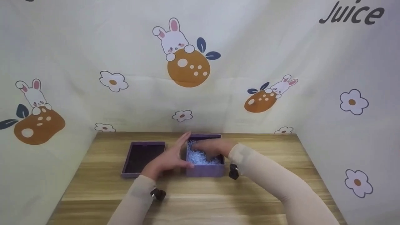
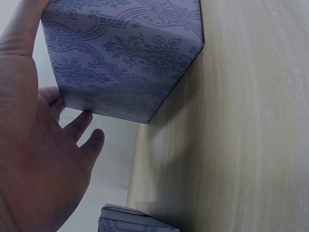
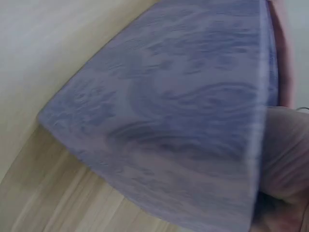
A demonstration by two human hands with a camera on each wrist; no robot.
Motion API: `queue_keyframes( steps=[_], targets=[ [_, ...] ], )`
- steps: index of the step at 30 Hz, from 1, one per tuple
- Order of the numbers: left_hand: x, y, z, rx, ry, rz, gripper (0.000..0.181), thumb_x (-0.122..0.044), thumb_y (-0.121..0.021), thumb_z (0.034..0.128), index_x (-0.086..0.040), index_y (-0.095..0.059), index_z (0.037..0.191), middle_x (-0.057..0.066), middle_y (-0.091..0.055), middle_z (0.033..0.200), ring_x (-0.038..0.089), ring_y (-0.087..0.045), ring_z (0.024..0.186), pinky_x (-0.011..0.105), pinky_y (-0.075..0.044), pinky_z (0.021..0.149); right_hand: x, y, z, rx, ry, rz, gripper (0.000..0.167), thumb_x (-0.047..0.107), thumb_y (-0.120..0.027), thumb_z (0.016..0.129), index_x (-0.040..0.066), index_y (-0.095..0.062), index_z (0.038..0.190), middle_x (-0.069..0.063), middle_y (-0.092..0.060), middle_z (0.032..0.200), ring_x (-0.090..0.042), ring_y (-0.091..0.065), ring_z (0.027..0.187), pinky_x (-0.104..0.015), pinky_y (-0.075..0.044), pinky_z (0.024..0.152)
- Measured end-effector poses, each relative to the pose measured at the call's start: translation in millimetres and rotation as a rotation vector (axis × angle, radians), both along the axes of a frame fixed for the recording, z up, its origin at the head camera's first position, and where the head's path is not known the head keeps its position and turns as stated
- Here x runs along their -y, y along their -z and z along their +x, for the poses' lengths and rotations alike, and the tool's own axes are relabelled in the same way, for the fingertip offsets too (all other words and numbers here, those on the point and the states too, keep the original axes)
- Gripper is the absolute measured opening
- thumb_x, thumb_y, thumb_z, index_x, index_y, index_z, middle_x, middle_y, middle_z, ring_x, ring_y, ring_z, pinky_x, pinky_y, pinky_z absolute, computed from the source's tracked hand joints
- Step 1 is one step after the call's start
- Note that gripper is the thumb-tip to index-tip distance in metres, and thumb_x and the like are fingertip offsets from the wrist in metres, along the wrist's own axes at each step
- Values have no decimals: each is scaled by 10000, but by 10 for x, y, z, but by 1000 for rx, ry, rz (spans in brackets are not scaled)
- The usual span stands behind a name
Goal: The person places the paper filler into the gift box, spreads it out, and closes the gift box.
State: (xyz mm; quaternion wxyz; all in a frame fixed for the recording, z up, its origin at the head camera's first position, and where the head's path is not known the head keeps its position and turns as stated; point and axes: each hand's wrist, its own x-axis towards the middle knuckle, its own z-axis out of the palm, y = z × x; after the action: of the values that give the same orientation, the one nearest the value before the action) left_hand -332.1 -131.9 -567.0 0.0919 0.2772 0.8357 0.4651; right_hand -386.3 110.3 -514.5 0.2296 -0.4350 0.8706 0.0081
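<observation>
Box [image 1: 205, 171] sits on the tabletop [image 1: 179, 200], lid [image 1: 147, 157] just beyond the left hand [image 1: 168, 158] on the box's left; shredded paper [image 1: 197, 157] lies inside the box, under the nearer right hand [image 1: 215, 147]. Right fingers inside the box, blurred and partly hidden: opening and hold cannot be told. Left fingers spread wide, touching the box's left side.

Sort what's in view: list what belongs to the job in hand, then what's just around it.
In the job:
- box, left hand touching its side
- shreds inside it, right hand among them
- lid, probably: it matches the box, though neither hand holds it

Just around:
- table
- printed cloth behind
</observation>
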Motion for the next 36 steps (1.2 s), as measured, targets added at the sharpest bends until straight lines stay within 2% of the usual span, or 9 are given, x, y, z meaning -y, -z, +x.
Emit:
queue_keyframes(
  steps=[2, 5, 11, 15, 20, 23, 27, 32, 36],
  targets=[
    [-3, -6, -10, -7, 0, -2, 1401, -524, -1007, 755, -372, -75, 1790, -93, -16, 1855, 334, -159, 1682, 619, -213, 1325, 5, 26, -3, -37, -21, 0, 684, -121, -767, 902, 165, -570, 1492, -102, -662, 1396, -259, -664, 1245, -421, -597, 1072],
    [-2, -10, -18, -6, 3, -13, 1404, -528, -1005, 754, -371, -71, 1790, -101, -13, 1852, 332, -166, 1680, 619, -228, 1321, -2, 7, -1, -39, -27, 3, 696, -110, -773, 899, 149, -575, 1514, -116, -662, 1433, -278, -663, 1283, -425, -585, 1098],
    [2, -22, -21, 0, -4, -13, 1399, -540, -1004, 749, -398, -75, 1785, -102, -13, 1850, 352, -144, 1683, 660, -225, 1309, -1, -293, 6, 24, 41, -6, 734, -28, -839, 890, 174, -608, 1557, -86, -643, 1541, -297, -602, 1417, -470, -511, 1192],
    [19, -13, -13, 2, -9, -11, 1391, -534, -1003, 757, -393, -77, 1785, -108, -15, 1850, 327, -121, 1688, 639, -209, 1322, 49, -393, 7, 64, -11, -67, 660, 22, -871, 904, 161, -633, 1504, -69, -662, 1500, -271, -602, 1405, -436, -505, 1194],
    [23, -4, -4, 1, -4, -20, 1398, -535, -1001, 756, -372, -73, 1788, -99, -14, 1850, 299, -99, 1692, 606, -183, 1336, 103, -211, 4, 121, -93, -105, 516, 42, -875, 907, 135, -704, 1385, -27, -724, 1299, -195, -672, 1194, -355, -570, 1067],
    [8, -10, -6, 1, -2, -20, 1401, -538, -1000, 751, -371, -74, 1788, -97, -15, 1849, 294, -96, 1692, 598, -165, 1341, 92, -48, -4, 118, -75, -98, 499, 19, -843, 920, 130, -715, 1389, -24, -731, 1279, -177, -677, 1147, -340, -585, 1029],
    [-13, -19, -17, -4, 2, -19, 1412, -550, -999, 743, -334, -82, 1795, -104, -15, 1848, 303, -110, 1690, 603, -164, 1340, 59, 82, 4, 77, -43, -105, 524, -19, -814, 920, 139, -714, 1410, -34, -736, 1329, -200, -686, 1203, -364, -581, 1064],
    [-23, -7, -15, -10, 2, -23, 1401, -554, -992, 755, -295, -96, 1800, -122, -25, 1847, 291, -115, 1689, 597, -173, 1342, 44, 76, 23, 48, -91, -118, 494, -39, -808, 920, 107, -727, 1386, -66, -741, 1333, -237, -687, 1230, -389, -568, 1096],
    [-15, -7, -12, -4, -2, -22, 1389, -549, -990, 760, -338, -88, 1796, -137, -20, 1843, 297, -121, 1688, 604, -182, 1338, -9, -48, 7, 40, -124, -123, 494, -3, -836, 921, 87, -714, 1391, -78, -732, 1342, -238, -675, 1243, -376, -554, 1114]
  ],
)
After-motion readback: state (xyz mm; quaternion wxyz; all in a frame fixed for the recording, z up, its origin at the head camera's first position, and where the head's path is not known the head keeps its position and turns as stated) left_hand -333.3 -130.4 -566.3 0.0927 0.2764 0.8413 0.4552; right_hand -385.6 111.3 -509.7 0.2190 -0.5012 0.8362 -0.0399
